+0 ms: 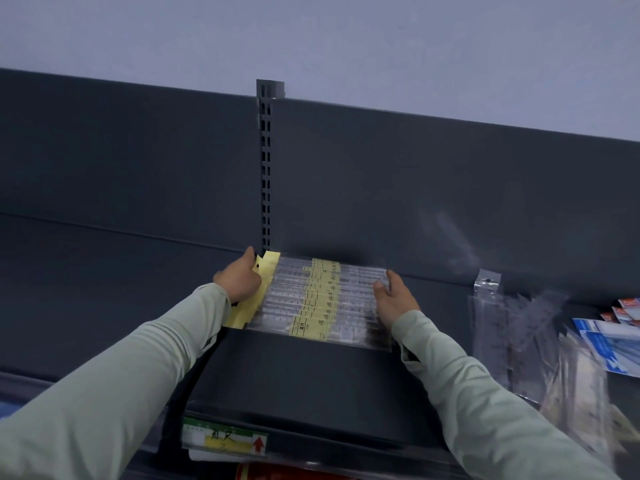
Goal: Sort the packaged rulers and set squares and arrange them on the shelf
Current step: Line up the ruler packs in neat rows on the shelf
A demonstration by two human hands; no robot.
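- We see a pale grey wall [311, 29] up top.
- We see a slotted upright [265, 161] between two dark back panels [121, 161].
- We see a price label [225, 441] with a yellow strip and a red arrow.

Clear ruler packets [356, 306] carry yellow labels [313, 327]; the shelf [294, 375] is dark grey, the sleeves [121, 386] pale green, the wall [311, 36] pale blue-grey.

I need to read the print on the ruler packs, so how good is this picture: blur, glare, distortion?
Head view: the packaged rulers between the left hand and right hand are fairly sharp, but their print is too small to read; the clear packets at right are smeared by blur and sheen; light is dim and even; the shelf lines slant across the frame.
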